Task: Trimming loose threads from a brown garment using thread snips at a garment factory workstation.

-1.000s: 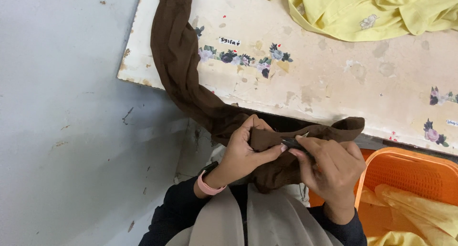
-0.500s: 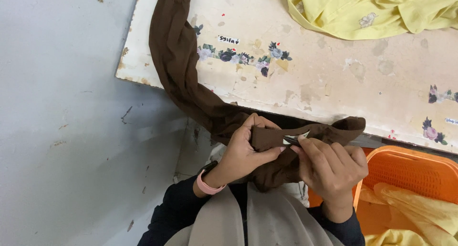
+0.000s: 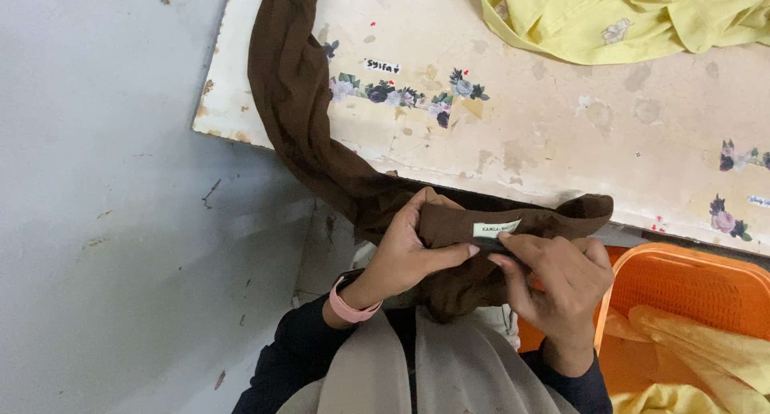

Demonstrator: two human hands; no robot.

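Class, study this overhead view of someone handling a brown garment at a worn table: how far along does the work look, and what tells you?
Done: nothing looks finished; no completed brown piece is visible. In hand: the left hand and right hand pinch the folded edge of the brown garment around a small white label; the rest trails across the table. Left: yellow fabric lies on the table, and more fills the orange basket.

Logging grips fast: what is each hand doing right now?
Left hand: fingers closed on the brown garment beside its small white label.
Right hand: fingers closed, pinching the same garment just under the label.
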